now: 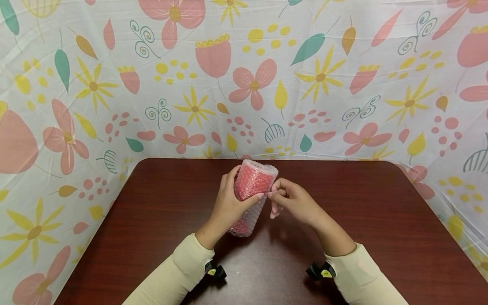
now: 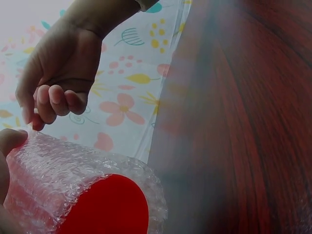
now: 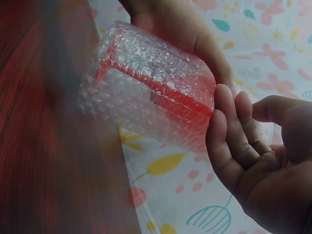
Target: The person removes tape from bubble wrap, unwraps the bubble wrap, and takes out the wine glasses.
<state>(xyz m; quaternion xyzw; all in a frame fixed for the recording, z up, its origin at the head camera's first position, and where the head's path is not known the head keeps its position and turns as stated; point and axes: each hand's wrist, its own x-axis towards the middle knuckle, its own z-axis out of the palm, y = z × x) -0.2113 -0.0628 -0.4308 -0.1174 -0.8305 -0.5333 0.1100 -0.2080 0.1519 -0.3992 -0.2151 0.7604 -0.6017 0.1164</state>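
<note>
A red item rolled in clear bubble wrap (image 1: pixel 254 180) is held tilted above the table. My left hand (image 1: pixel 228 199) grips this bundle from its left side, thumb across the front. At the upper right edge of the wrap, my right hand (image 1: pixel 291 201) pinches the plastic between thumb and index finger; its other fingers are curled loosely. One end of the red item (image 2: pixel 109 207) shows through the open end of the roll in the left wrist view. From the right wrist side, red strips (image 3: pixel 161 90) show through the bubbles; the item's exact kind is hidden.
A dark reddish-brown wooden table (image 1: pixel 160 220) lies beneath both hands. Behind it and along the sides hangs a white cloth (image 1: pixel 244 106) printed with flowers and leaves. Black wrist straps (image 1: pixel 216 272) are at both cream sleeves (image 1: pixel 171 271).
</note>
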